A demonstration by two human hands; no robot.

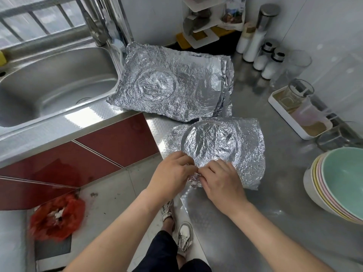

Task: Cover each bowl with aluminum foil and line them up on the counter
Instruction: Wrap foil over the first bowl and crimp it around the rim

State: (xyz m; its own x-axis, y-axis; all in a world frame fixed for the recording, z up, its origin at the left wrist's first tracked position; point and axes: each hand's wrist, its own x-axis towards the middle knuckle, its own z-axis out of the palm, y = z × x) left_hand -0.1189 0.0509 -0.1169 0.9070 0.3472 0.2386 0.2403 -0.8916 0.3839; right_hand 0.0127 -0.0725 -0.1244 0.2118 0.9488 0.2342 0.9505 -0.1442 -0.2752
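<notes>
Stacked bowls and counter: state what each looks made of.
Stacked bowls: smooth, pastel, softly glossy; glazed ceramic or melamine, can't tell which. Counter: likely stainless steel, grey with blurred reflections and a fine embossed texture near its edge.

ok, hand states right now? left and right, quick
Left hand: fingers curled, pinching the near edge of the foil.
Right hand: fingers curled, pinching the same foil edge beside it.

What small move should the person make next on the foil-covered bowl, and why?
Probably slide the right hand round the rim and fold down the foil where it flares loose at the right. Both hands, the left hand too, pinch only the near edge, so that side looks unsealed.
</notes>
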